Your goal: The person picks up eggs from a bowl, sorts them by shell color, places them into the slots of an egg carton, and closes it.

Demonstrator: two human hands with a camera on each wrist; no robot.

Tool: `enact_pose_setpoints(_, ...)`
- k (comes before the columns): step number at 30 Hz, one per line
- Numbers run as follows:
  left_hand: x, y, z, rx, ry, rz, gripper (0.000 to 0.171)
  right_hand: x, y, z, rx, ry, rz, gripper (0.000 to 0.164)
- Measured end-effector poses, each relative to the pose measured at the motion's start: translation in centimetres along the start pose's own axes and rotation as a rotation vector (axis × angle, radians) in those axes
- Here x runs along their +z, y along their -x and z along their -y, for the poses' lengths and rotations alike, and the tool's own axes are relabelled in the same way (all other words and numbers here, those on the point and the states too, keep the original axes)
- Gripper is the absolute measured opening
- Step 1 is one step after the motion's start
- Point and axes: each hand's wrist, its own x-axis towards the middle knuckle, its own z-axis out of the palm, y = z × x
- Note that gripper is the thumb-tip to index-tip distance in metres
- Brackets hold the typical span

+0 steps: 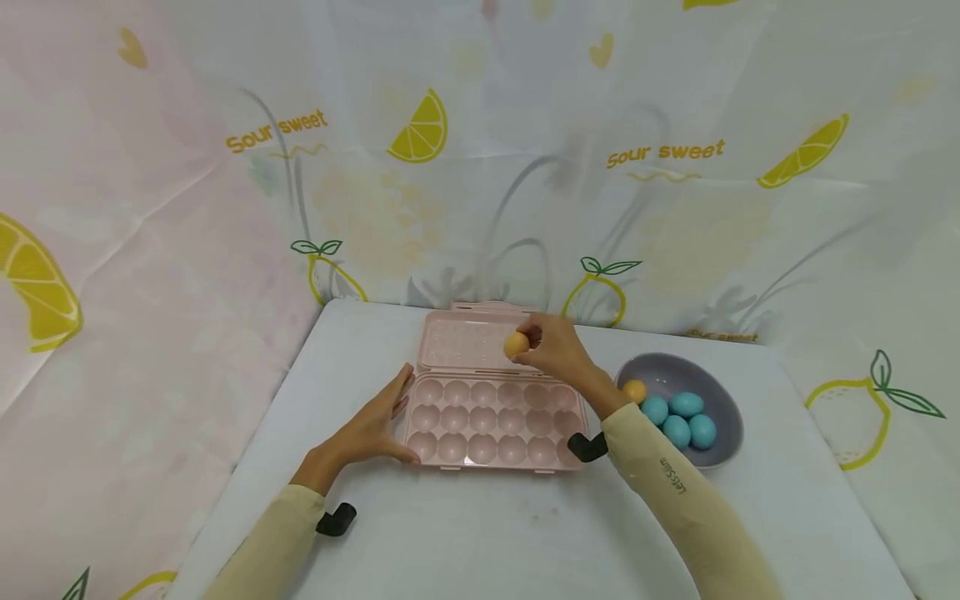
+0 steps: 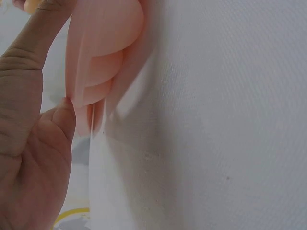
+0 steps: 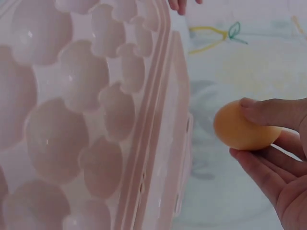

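Observation:
A pink egg carton (image 1: 467,417) lies with its lid (image 1: 465,342) folded back on the white table; its rows of round hollows hold no eggs. My left hand (image 1: 369,429) rests along the carton's left side, thumb near the front corner and fingers toward the back. In the left wrist view, the thumb (image 2: 29,57) lies against the carton's edge (image 2: 79,48). Over the lid, my right hand (image 1: 558,346) pinches an orange egg (image 1: 516,344) between thumb and fingers. The right wrist view shows this egg (image 3: 244,125) held up beside the carton (image 3: 57,139).
A grey-purple bowl (image 1: 726,417) at the right holds several blue eggs (image 1: 686,405) and one orange egg (image 1: 634,391). The right forearm (image 1: 660,475) passes close in front of it. Lemon-printed cloth (image 1: 480,208) hangs behind the white table (image 1: 480,542).

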Motion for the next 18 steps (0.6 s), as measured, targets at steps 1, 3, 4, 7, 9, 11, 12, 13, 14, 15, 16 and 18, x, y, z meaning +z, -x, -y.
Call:
enact_pose_setpoints(1, 0.0, 0.0, 0.0, 0.003, 0.001, -0.002, 0.134, 0.5, -0.2, 0.2, -0.007, 0.009, 0.0, 0.038)
enact_pose_setpoints(3, 0.1, -0.1, 0.1, 0.004, -0.001, -0.007, 0.134, 1.3, -0.4, 0.5, -0.02, 0.011, 0.011, 0.037)
enact_pose_setpoints(4, 0.1, -0.1, 0.1, 0.006, -0.002, -0.008, 0.135, 1.7, -0.6, 0.7, -0.028, 0.007, 0.017, 0.036)
enact_pose_setpoints(7, 0.1, -0.1, 0.1, 0.016, -0.009, -0.006, 0.135, 2.7, -0.9, 1.2, -0.041, -0.043, 0.044, 0.035)
enact_pose_setpoints(9, 0.0, -0.2, 0.0, 0.024, -0.005, 0.003, 0.134, 3.4, -1.1, 1.6, -0.045, -0.086, 0.061, 0.036)
enact_pose_setpoints(11, 0.0, -0.2, 0.0, 0.029, 0.001, 0.01, 0.133, 4.0, -1.2, 1.8, -0.044, -0.116, 0.078, 0.036)
enact_pose_setpoints(12, -0.1, -0.2, 0.0, 0.028, 0.008, 0.014, 0.133, 4.3, -1.4, 1.9, -0.04, -0.122, 0.087, 0.036)
enact_pose_setpoints(13, -0.1, -0.3, 0.0, 0.025, 0.012, 0.017, 0.133, 4.6, -1.4, 2.0, -0.032, -0.129, 0.094, 0.037)
enact_pose_setpoints(14, 0.0, -0.3, 0.5, 0.021, 0.01, 0.011, 0.134, 5.0, -1.5, 2.1, -0.027, -0.132, 0.1, 0.037)
enact_pose_setpoints(15, 0.1, -0.3, 1.0, 0.014, 0.005, 0.005, 0.134, 5.3, -1.6, 2.2, -0.022, -0.138, 0.106, 0.036)
enact_pose_setpoints(16, 0.2, -0.3, 1.6, 0.008, 0.0, 0.001, 0.135, 5.7, -1.7, 2.3, -0.02, -0.136, 0.112, 0.036)
enact_pose_setpoints(18, 0.5, -0.4, 2.7, -0.002, -0.01, -0.01, 0.137, 6.3, -1.8, 2.5, -0.018, -0.137, 0.123, 0.035)
